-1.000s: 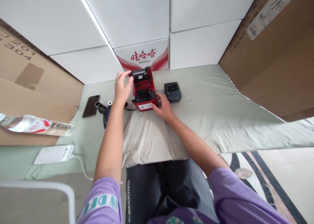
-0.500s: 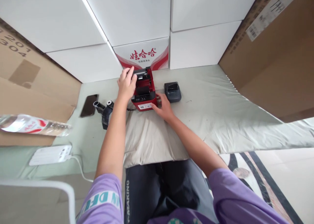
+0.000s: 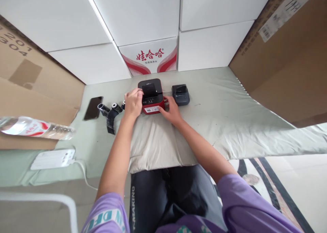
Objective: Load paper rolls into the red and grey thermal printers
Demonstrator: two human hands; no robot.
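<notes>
- Two bare forearms reach from our lap at 6 o'clock up onto the pale cloth (image 3: 217, 124) that covers the work surface.
- Our left hand (image 3: 133, 103) lies loosely curled on the left edge of the red printer (image 3: 152, 96), fingers draped over its black lid; our right hand (image 3: 171, 111) presses flat against its near right corner, clasping nothing.
- We judge the lid-closing step done: the lid sits flat, and the printer rests at 12 o'clock, between both hands.
- Whatever comes next calls for a steady hold, since the printer sits on soft cloth.
- Just at 3 o'clock of it stands a small black printer (image 3: 181, 94), apart from our fingers.
- At 9 o'clock, dark rollers (image 3: 110, 113) and a phone (image 3: 93, 107); what the rollers are stays unclear.
- Beyond, a red-printed carton (image 3: 150, 57); the printer's label is too small to read.
</notes>
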